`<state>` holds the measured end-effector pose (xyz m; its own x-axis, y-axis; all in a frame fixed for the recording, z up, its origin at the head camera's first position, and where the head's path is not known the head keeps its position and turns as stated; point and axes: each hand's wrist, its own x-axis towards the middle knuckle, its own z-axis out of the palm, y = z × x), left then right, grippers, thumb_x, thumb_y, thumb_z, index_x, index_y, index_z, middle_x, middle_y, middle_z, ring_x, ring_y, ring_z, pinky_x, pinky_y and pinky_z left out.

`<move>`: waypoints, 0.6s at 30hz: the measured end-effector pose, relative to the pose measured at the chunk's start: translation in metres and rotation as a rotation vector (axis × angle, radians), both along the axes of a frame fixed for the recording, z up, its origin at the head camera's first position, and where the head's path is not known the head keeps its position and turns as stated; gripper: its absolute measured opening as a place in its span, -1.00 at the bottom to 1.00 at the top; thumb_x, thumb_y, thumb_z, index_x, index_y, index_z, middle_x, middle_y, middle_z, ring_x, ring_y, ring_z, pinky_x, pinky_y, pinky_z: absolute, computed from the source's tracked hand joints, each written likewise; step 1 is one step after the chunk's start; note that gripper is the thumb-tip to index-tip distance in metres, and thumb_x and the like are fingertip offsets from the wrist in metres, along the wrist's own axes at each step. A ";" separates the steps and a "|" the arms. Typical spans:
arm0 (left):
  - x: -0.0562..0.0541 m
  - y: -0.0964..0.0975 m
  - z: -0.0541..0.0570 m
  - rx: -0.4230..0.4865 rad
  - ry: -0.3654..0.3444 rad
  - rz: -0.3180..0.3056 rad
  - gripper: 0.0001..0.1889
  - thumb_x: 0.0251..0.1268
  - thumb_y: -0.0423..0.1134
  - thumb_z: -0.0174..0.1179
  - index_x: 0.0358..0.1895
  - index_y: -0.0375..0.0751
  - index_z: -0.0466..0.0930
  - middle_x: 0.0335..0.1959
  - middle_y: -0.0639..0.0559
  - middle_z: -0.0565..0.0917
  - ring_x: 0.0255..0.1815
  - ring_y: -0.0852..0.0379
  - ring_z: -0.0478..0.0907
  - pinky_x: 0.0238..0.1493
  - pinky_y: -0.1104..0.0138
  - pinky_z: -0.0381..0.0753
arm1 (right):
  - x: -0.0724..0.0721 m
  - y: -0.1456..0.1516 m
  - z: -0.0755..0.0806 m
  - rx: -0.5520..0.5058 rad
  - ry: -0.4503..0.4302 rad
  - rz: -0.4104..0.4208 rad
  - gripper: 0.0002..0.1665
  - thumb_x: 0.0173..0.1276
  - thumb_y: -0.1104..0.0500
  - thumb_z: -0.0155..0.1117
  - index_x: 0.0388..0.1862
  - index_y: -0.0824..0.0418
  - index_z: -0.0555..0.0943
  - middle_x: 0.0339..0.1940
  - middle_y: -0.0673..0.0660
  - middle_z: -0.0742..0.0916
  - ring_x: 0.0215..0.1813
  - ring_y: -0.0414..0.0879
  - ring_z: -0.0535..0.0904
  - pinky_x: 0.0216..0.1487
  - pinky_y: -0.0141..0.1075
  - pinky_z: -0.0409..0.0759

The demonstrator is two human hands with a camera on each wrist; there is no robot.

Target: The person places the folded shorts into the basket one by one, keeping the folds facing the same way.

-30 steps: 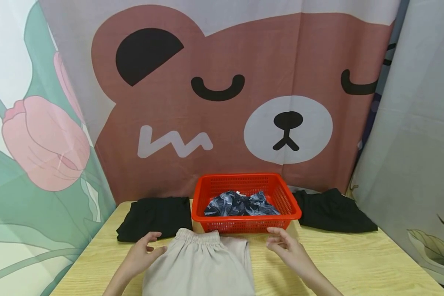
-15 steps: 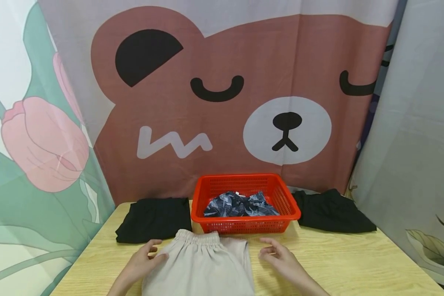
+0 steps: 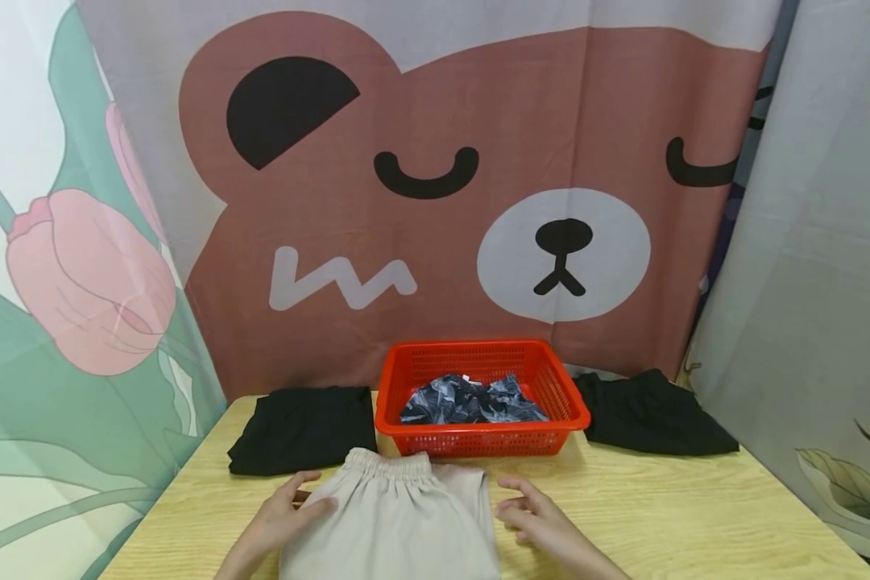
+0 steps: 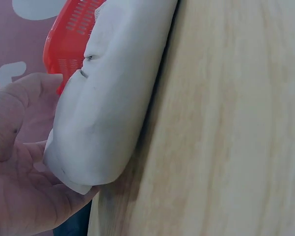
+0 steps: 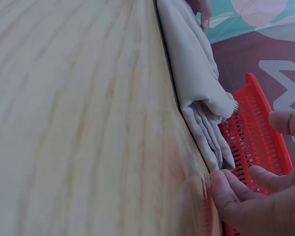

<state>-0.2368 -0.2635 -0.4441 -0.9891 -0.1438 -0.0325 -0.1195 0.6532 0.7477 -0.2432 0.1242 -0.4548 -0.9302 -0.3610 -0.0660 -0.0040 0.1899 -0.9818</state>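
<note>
A folded beige garment with a gathered elastic waistband (image 3: 399,524) lies at the near middle of the table. Whether it is shorts or trousers I cannot tell. At its left edge is my left hand (image 3: 279,515), thumb over the fabric and fingers bent loosely. The left wrist view has this hand (image 4: 27,172) against the rounded end of the beige cloth (image 4: 105,108). To the right of the garment hovers my right hand (image 3: 540,524), fingers loosely bent and holding nothing. In the right wrist view its fingertips come close to the stacked folds (image 5: 208,128).
Behind the garment stands a red plastic basket (image 3: 478,443) holding a dark patterned cloth (image 3: 471,403). Folded black cloths lie at the left (image 3: 304,431) and right (image 3: 660,415) of it. A curtain with a bear print (image 3: 442,234) hangs behind the wooden table (image 3: 667,507).
My right hand has come left and nearer, from beside the basket's front to the garment's right edge. My left hand has shifted slightly down and right. The garment lies still.
</note>
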 end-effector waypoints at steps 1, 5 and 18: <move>0.000 0.000 -0.001 0.008 -0.006 0.007 -0.26 0.02 0.08 0.43 0.21 -0.29 0.45 -0.10 -0.18 0.60 -0.11 -0.09 0.56 -0.12 0.00 0.56 | 0.000 0.000 -0.001 -0.007 -0.010 0.008 -0.37 0.45 0.16 0.12 0.34 0.48 0.22 -0.10 0.16 0.63 -0.07 0.03 0.53 -0.13 -0.07 0.55; 0.000 -0.001 -0.002 0.045 -0.014 0.018 -0.24 0.02 0.09 0.43 0.23 -0.30 0.43 -0.15 -0.14 0.59 -0.16 -0.05 0.55 -0.15 0.03 0.56 | 0.002 -0.003 -0.002 -0.026 0.007 0.030 -0.34 0.41 0.15 0.15 0.34 0.47 0.22 -0.04 0.19 0.63 -0.03 0.01 0.53 -0.12 -0.07 0.53; -0.001 0.004 -0.003 0.168 -0.036 0.003 -0.28 0.07 0.03 0.42 0.24 -0.29 0.42 -0.15 -0.11 0.55 -0.17 -0.01 0.51 -0.14 0.06 0.51 | 0.000 -0.014 -0.004 -0.045 -0.058 0.020 -0.33 0.38 0.16 0.19 0.34 0.43 0.23 -0.08 0.17 0.63 -0.06 -0.02 0.54 -0.06 -0.01 0.55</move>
<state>-0.2377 -0.2590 -0.4472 -0.9864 -0.1361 -0.0920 -0.1500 0.5188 0.8416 -0.2428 0.1102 -0.4590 -0.9179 -0.3833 -0.1032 0.0500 0.1462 -0.9880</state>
